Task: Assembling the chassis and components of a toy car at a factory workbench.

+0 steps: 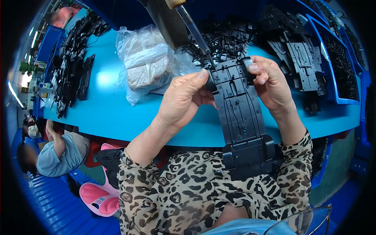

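Note:
Both hands hold a long black plastic toy-car chassis (239, 113) above the front edge of the blue table. My left hand (181, 98) grips its far left corner, thumb on top and fingers curled beneath. At the far right corner, my right hand (273, 84) pinches the rounded wheel-arch part between thumb and fingers. A slanting screwdriver shaft (192, 30) comes down from above, its tip at the chassis's far left edge beside my left thumb; whether it touches a screw is too small to tell. The chassis's near end tilts toward my lap.
A plastic-wrapped block (148, 72) lies left of the screwdriver. Loose black parts (231, 37) are heaped behind the chassis. Stacked chassis plates (304, 62) and a blue bin (333, 84) of black pieces stand right. More black parts (72, 66) line the left; another person (58, 154) sits there.

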